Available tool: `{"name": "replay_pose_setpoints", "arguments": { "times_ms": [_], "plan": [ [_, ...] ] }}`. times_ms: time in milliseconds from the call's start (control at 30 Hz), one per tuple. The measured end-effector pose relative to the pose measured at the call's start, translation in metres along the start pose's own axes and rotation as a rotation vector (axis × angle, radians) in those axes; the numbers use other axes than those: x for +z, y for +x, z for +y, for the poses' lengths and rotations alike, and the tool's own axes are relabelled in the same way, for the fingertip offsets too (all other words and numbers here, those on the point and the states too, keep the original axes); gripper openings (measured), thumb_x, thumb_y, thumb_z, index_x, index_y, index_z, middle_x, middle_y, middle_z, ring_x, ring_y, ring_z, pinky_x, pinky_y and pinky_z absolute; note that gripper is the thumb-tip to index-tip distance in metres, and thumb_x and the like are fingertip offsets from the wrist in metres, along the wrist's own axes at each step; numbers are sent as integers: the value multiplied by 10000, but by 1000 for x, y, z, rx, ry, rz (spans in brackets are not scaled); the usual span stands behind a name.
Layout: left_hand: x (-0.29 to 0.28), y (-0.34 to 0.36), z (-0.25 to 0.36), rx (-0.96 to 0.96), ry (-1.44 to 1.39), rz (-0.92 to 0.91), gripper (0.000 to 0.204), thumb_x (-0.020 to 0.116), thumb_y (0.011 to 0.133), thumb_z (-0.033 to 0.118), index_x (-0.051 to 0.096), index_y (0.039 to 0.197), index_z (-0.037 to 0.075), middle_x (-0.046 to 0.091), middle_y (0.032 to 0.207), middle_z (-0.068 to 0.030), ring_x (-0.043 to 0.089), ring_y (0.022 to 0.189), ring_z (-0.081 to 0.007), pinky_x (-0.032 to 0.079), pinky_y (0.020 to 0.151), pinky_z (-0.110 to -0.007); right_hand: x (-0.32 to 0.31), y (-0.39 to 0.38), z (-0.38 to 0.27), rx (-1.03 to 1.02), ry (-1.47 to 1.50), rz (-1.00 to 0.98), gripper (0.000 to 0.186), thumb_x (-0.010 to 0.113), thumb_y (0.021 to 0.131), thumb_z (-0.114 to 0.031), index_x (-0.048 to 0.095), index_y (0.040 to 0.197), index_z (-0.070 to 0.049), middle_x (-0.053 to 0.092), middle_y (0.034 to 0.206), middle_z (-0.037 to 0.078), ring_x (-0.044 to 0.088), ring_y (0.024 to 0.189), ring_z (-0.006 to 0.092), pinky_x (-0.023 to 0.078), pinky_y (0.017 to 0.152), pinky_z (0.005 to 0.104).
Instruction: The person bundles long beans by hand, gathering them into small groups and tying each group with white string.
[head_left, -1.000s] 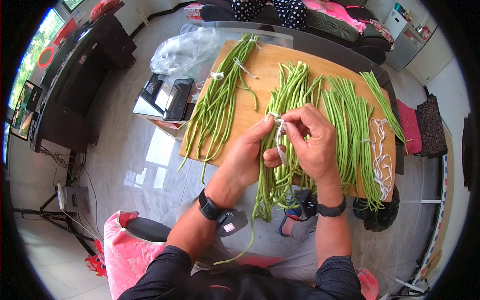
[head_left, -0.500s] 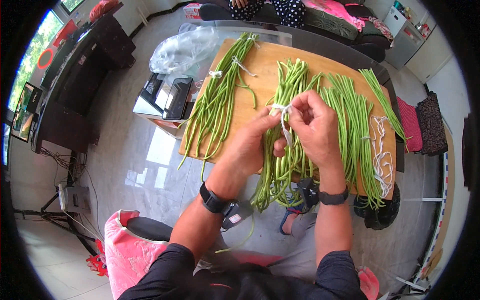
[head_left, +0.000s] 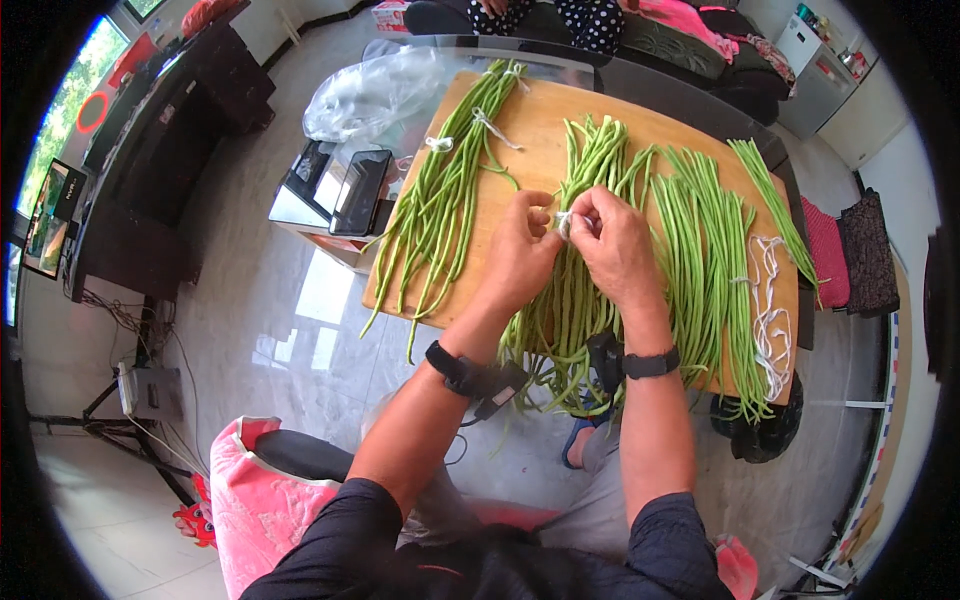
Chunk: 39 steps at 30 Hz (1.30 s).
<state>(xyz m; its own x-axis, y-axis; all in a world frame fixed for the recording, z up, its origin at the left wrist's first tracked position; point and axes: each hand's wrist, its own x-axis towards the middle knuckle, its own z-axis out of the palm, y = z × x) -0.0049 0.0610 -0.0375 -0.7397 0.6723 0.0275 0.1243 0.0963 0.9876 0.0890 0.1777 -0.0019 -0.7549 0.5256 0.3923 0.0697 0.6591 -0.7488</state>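
Observation:
A bundle of green long beans lies across the wooden board in front of me, its lower ends hanging past the near edge. Around it runs a white string, with a knot or loop on top. My left hand is closed, thumb and fingers pinching the string from the left. On the other side, my right hand pinches the string between thumb and forefinger. My fingertips almost meet and cover much of the knot.
Tied long beans lie at the board's left. Loose long beans and white strings lie at its right. A phone and clear plastic bag sit beyond the left edge. A person sits across the table.
My left hand has let go of the bean bundle and now pinches the string. The bundle has come down flatter on the board. The string's dangling ends are drawn up into my fingers.

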Motion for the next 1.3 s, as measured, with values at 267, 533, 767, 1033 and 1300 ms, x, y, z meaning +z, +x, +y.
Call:
{"name": "replay_pose_setpoints", "arguments": {
  "times_ms": [267,533,767,1033,1300],
  "plan": [
    [-4,13,4,198,144,116,212,660,811,-51,677,1003,36,626,808,-62,584,681,-167,496,639,-325,-1,3,9,-7,47,-44,77,650,923,-47,597,941,7,660,816,183,674,756,353,514,681,436],
    [-2,14,2,155,236,84,175,786,829,68,689,972,40,606,790,19,534,705,-76,468,642,-258,6,2,14,-2,11,-68,100,650,936,-75,590,966,-1,665,857,202,657,831,427,508,708,486],
    [-5,17,-3,159,277,96,179,816,831,112,718,951,22,652,789,-16,569,680,-98,483,619,-286,7,0,12,-21,-10,-85,104,658,931,-70,592,961,5,665,861,201,656,814,418,510,703,476],
    [-7,22,-4,284,320,49,119,718,836,44,693,936,-15,708,887,-175,669,794,-306,528,714,-408,5,0,15,-22,97,-71,90,667,913,-24,589,937,14,647,825,186,659,739,330,513,669,420],
    [-20,27,-4,284,459,-90,92,638,869,55,674,912,-19,704,931,-236,673,919,-435,529,806,-496,7,-2,14,-57,45,-111,100,668,881,-7,595,947,8,641,843,178,667,763,342,527,682,420]
  ]
}}
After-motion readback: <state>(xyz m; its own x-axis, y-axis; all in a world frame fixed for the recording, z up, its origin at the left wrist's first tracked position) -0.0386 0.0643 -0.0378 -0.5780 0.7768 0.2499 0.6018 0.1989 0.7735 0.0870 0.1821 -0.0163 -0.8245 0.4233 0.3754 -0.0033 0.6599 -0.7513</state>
